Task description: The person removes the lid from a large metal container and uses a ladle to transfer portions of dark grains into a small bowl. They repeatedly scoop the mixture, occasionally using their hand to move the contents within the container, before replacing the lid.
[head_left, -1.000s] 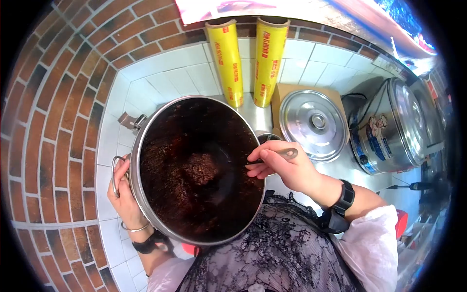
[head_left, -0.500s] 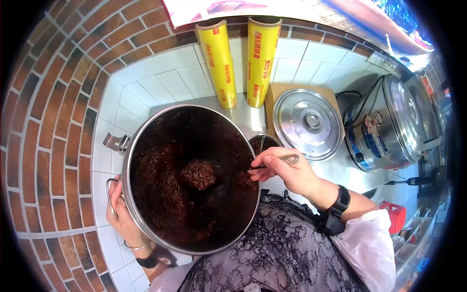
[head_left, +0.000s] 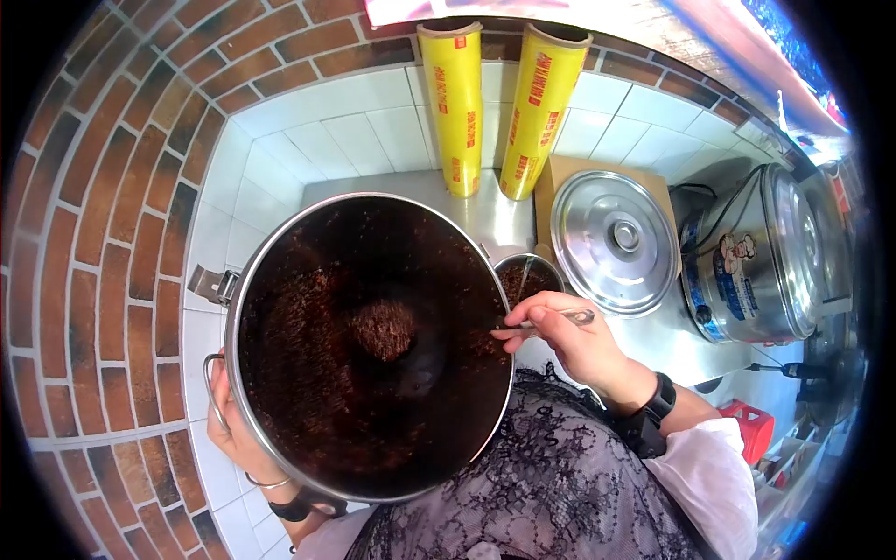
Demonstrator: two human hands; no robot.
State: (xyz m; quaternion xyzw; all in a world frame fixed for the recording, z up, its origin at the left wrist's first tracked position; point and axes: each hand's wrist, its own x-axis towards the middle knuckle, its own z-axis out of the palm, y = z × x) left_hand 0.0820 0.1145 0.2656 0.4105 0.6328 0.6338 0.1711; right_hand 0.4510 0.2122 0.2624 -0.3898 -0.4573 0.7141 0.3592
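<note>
The right forearm reaches in from the side, and the right hand tilts over the pot's rim, thumb and fingertips pinching a thin utensil handle. The left hand reaches up beside the pot, at its loop handle; its fingers are partly hidden, their grip unclear. The pot, containing dark, grainy contents, sits before the torso. Beyond lies a round lid.

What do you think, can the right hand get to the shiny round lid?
Probably yes: the lid is close beyond the right hand and nothing seems in between, though its fingers hold a metal handle.
</note>
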